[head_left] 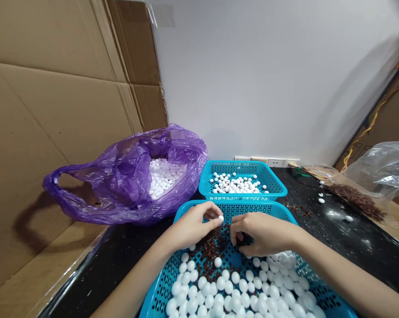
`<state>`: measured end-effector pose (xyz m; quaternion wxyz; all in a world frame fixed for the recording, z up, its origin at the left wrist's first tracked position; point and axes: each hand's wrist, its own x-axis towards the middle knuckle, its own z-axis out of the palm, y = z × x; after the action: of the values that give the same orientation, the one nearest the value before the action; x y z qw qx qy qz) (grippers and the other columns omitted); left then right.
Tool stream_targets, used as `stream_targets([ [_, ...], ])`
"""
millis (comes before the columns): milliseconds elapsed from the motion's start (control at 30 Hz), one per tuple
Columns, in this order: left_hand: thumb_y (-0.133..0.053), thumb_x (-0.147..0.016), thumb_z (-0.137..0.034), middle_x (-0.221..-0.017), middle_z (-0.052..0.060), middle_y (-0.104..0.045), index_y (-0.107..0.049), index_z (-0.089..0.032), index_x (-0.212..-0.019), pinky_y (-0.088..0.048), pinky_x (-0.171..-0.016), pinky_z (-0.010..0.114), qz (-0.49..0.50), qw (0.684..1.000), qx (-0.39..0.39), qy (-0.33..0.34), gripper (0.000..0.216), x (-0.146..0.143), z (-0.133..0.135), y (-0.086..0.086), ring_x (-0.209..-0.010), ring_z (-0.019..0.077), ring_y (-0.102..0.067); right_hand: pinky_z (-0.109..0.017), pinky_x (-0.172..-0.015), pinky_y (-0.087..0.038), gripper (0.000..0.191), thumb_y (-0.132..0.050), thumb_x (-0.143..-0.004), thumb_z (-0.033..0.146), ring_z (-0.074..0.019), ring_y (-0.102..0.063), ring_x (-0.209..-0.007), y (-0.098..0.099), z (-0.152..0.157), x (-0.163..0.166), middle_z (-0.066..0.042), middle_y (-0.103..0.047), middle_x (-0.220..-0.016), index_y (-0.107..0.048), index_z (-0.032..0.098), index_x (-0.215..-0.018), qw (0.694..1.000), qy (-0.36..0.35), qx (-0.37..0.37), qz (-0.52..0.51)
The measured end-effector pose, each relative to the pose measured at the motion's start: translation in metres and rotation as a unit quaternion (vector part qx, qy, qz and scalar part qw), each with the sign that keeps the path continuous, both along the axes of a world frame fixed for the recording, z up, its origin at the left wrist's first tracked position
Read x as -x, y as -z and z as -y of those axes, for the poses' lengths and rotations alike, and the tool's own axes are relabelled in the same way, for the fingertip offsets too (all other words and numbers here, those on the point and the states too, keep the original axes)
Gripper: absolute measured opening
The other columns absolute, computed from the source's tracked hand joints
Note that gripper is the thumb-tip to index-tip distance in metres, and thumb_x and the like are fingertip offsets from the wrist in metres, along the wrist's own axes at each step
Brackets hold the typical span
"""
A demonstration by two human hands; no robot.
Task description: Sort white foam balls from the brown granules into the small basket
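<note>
My left hand (pixel 201 223) pinches one small white ball (pixel 221 218) between thumb and fingertips, above the near blue basket (pixel 157 267). To its right, my right hand (pixel 252 232) reaches down into the same basket, with its fingers bent and the thumb apart from them. Its fingertips are close to a heap of small dark brown pieces (pixel 212 245); I see nothing held in them. Many loose white balls (pixel 226 291) fill the front of the basket, and a single white ball (pixel 218 262) lies by the brown heap.
Behind stands a second blue basket (pixel 274 181) holding white balls with brown bits on some. On the left, a purple plastic bag (pixel 126 176) gapes over more white balls. Clear plastic (pixel 381 170) and brown pieces (pixel 360 201) lie right on the black tabletop (pixel 338 238), near a few stray balls.
</note>
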<state>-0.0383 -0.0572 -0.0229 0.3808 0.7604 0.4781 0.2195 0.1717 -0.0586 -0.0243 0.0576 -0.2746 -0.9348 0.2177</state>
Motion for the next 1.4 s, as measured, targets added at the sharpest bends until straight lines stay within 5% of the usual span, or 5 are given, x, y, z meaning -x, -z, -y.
stream_targets([
  [633, -0.054, -0.08, -0.039, -0.095, 0.004, -0.065, -0.06, -0.02, -0.089, -0.047, -0.084, 0.032, 0.024, 1.0, 0.015, 0.006, 0.022, -0.002, 0.002, -0.005, -0.09, 0.0187, -0.061, -0.022, -0.056, -0.037, 0.01, -0.069, -0.079, 0.009, -0.0132, -0.055, -0.068, 0.001, -0.005, 0.002, 0.001, -0.058, -0.08, -0.064, 0.017, -0.075, 1.0, -0.007, 0.014, 0.005],
  [767, -0.055, -0.08, -0.042, -0.091, 0.003, -0.065, -0.06, -0.019, -0.089, -0.046, -0.084, 0.033, 0.054, 0.998, 0.013, -0.01, 0.026, -0.002, -0.001, -0.006, -0.09, 0.019, -0.061, -0.023, -0.058, -0.038, 0.006, -0.063, -0.084, 0.012, -0.0123, -0.052, -0.067, -0.003, -0.005, 0.003, 0.0, -0.057, -0.083, -0.062, 0.018, -0.082, 0.993, 0.028, 0.011, -0.115],
  [933, -0.057, -0.08, -0.041, -0.098, 0.005, -0.065, -0.059, -0.018, -0.095, -0.045, -0.086, 0.033, 0.105, 0.992, 0.058, -0.032, 0.028, -0.003, 0.0, -0.016, -0.095, 0.0194, -0.059, -0.024, -0.057, -0.041, 0.013, -0.058, -0.089, 0.03, -0.0134, -0.05, -0.069, -0.005, -0.011, 0.004, -0.002, -0.054, -0.082, -0.06, 0.018, -0.084, 0.915, 0.099, 0.123, -0.371],
  [1100, -0.057, -0.082, -0.037, -0.106, 0.005, -0.062, -0.057, -0.019, -0.101, -0.044, -0.085, 0.03, 0.192, 0.979, 0.068, -0.017, 0.026, -0.005, 0.005, -0.026, -0.1, 0.0179, -0.057, -0.025, -0.062, -0.051, 0.016, -0.065, -0.083, 0.034, -0.016, -0.054, -0.08, -0.005, -0.016, 0.002, -0.004, -0.052, -0.096, -0.06, 0.019, -0.082, 0.83, 0.074, 0.318, -0.452],
  [1400, -0.064, -0.079, -0.029, -0.092, 0.003, -0.065, -0.059, -0.018, -0.09, -0.044, -0.086, 0.03, 0.262, 0.963, 0.056, 0.016, 0.016, -0.007, 0.009, -0.026, -0.091, 0.0161, -0.06, -0.029, -0.073, -0.053, 0.008, -0.065, -0.085, 0.027, -0.018, -0.055, -0.091, -0.007, -0.012, 0.001, -0.005, -0.054, -0.103, -0.063, 0.019, -0.082, 0.789, 0.028, 0.386, -0.477],
])
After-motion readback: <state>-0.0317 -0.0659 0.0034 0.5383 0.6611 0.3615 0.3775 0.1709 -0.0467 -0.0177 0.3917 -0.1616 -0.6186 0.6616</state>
